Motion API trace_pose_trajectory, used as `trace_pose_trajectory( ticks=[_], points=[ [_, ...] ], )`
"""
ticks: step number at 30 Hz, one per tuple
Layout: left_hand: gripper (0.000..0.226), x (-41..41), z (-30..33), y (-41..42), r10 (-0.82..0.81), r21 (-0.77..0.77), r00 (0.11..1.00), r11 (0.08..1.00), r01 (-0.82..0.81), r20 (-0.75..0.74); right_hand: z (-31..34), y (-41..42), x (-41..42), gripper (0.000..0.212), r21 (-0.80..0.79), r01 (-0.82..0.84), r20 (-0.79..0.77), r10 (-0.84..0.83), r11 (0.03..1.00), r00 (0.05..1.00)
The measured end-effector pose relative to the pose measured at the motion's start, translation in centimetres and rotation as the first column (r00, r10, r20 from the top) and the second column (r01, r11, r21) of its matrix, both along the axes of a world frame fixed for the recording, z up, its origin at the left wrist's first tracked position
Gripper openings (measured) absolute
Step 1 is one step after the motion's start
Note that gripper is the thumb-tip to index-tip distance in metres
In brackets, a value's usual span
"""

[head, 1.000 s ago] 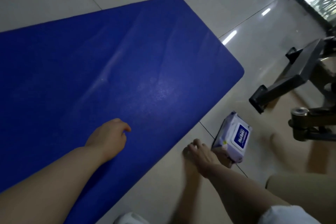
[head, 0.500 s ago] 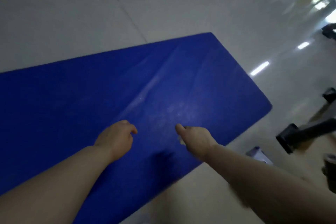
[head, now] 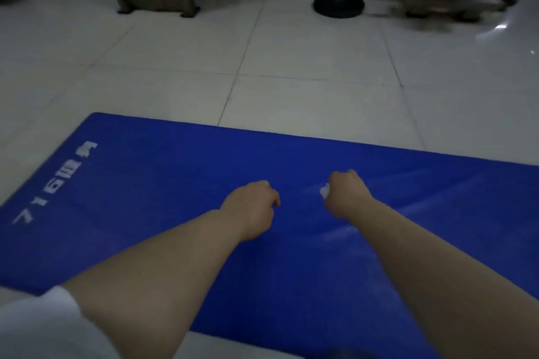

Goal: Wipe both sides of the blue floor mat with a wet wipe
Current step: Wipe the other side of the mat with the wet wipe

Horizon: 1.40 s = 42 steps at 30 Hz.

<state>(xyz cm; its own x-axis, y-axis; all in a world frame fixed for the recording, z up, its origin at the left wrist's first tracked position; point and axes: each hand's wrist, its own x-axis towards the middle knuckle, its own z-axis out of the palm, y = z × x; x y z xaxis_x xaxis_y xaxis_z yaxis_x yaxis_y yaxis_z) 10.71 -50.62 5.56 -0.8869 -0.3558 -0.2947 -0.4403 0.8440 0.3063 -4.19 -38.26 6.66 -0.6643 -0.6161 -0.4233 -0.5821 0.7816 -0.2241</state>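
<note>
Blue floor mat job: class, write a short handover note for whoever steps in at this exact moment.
Left hand: fingers curled, holding nothing, knuckles over the mat.
Right hand: grips a small white wet wipe, also over the mat.
Blue foam floor mat lies flat on the pale tiled floor, white printed side up.
Done: wipe in hand; faint streaks near the right hand may be first strokes.
Left: wipe the rest of this side, flip, wipe the other.
</note>
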Motion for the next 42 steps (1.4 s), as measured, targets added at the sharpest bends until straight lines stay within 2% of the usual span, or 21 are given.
trace_pose_trajectory(
  ticks=[2, 5, 8, 16, 20, 22, 26, 30, 32, 34, 36, 38, 40, 41, 42],
  points=[
    [0.035, 0.9, 0.1, -3.1, 0.010, -0.006, 1.000, 1.000, -0.010, -0.016, 0.0, -4.2, 1.4, 0.034, 0.049, -0.021, -0.013, 0.022, 0.999, 1.000],
    [0.035, 2.2, -0.5, -8.1, 0.005, -0.016, 0.999, 1.000, -0.006, -0.040, -1.0, -10.4, 4.2, 0.016, 0.135, -0.060, -0.019, 0.063, 0.989, 0.998],
    [0.034, 3.2, -2.1, -13.0, -0.019, -0.027, 0.998, 0.999, 0.018, -0.062, -3.1, -15.5, 6.7, 0.025, 0.190, -0.072, -0.026, 0.078, 0.979, 0.997],
    [0.034, 6.1, -7.6, -24.7, -0.035, 0.079, 0.996, 0.996, 0.042, -0.084, -9.2, -27.0, 11.1, 0.025, 0.280, -0.031, 0.015, 0.027, 0.960, 1.000],
    [0.034, 8.3, -10.0, -30.7, -0.105, 0.092, 0.993, 0.990, 0.110, -0.057, -10.7, -32.6, 13.1, 0.011, 0.230, -0.043, 0.022, 0.039, 0.972, 0.999],
    [0.034, 9.6, -11.2, -34.4, -0.122, 0.094, 0.992, 0.988, 0.125, -0.039, -11.5, -35.0, 14.8, 0.021, 0.172, -0.021, 0.093, 0.005, 0.985, 0.996],
    [0.034, 12.6, -13.0, -41.5, -0.157, 0.102, 0.987, 0.983, 0.153, 0.033, -12.6, -39.8, 18.3, 0.026, 0.114, 0.125, 0.171, -0.144, 0.986, 0.975],
    [0.035, 15.7, -13.0, -47.6, -0.171, 0.092, 0.978, 0.983, 0.160, 0.121, -10.9, -45.5, 21.5, 0.027, 0.037, 0.169, 0.134, -0.172, 0.985, 0.976],
    [0.034, 17.1, -12.8, -49.9, -0.145, 0.096, 0.977, 0.987, 0.131, 0.154, -9.8, -48.1, 22.9, 0.018, -0.025, 0.174, 0.083, -0.171, 0.984, 0.982],
    [0.033, 18.7, -13.2, -51.5, -0.088, 0.106, 0.982, 0.992, 0.071, 0.168, -9.1, -50.1, 24.0, 0.008, -0.165, 0.228, 0.075, -0.219, 0.960, 0.973],
    [0.033, 20.5, -13.9, -52.5, -0.004, 0.120, 0.985, 0.993, -0.017, 0.170, -9.1, -51.1, 25.3, 0.009, -0.306, 0.307, 0.142, -0.276, 0.901, 0.951],
    [0.033, 21.8, -14.6, -53.2, 0.042, 0.135, 0.980, 0.988, -0.069, 0.195, -9.4, -51.8, 26.5, 0.012, -0.350, 0.473, 0.338, -0.362, 0.809, 0.869],
    [0.032, 22.9, -15.1, -53.8, 0.028, 0.138, 0.968, 0.988, -0.064, 0.250, -10.6, -52.8, 27.2, 0.031, -0.263, 0.639, 0.552, -0.430, 0.723, 0.715],
    [0.032, 23.4, -15.2, -54.2, 0.023, 0.133, 0.962, 0.989, -0.061, 0.271, -11.6, -53.8, 27.4, 0.039, -0.211, 0.702, 0.609, -0.470, 0.681, 0.639],
    [0.033, 23.7, -15.1, -54.8, 0.021, 0.119, 0.958, 0.991, -0.058, 0.287, -12.4, -54.8, 27.7, 0.039, -0.176, 0.714, 0.593, -0.506, 0.678, 0.627]
  ],
)
